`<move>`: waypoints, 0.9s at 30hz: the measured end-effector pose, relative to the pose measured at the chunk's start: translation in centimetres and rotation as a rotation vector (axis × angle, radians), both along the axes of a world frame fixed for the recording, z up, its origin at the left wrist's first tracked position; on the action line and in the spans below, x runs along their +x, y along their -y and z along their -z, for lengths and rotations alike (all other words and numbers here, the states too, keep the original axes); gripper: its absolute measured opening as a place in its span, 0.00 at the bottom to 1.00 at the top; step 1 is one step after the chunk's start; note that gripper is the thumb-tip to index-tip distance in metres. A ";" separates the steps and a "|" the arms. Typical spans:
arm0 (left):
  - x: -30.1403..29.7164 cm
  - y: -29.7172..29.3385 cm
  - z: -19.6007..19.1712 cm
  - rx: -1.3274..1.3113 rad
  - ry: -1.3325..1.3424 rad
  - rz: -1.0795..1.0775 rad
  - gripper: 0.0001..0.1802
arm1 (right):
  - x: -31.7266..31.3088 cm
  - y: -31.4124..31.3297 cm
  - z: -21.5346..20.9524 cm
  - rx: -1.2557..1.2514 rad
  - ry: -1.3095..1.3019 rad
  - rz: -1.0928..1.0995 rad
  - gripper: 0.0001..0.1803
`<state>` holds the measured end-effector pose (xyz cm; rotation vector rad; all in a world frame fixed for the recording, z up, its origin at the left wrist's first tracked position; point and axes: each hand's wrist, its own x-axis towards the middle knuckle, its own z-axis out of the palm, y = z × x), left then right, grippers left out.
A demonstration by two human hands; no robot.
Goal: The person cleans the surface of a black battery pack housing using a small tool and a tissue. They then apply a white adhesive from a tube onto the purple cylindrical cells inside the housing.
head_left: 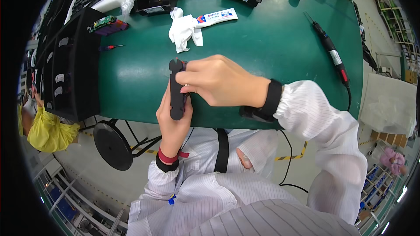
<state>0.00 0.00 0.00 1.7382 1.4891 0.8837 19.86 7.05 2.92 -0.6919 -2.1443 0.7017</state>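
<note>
now your left hand comes up from under the black elongated part, fingers wrapped around its lower end at the near edge of the green table. your right hand lies over the part's middle, thumb and fingertips pinching it. beyond the part rest a white cloth and a white tube; far right of the part lies an electric screwdriver.
</note>
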 end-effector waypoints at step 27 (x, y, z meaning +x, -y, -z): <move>-1.6 -5.5 -10.0 0.289 -0.511 0.541 0.37 | 7.5 10.1 -1.6 -0.285 -0.205 0.596 0.06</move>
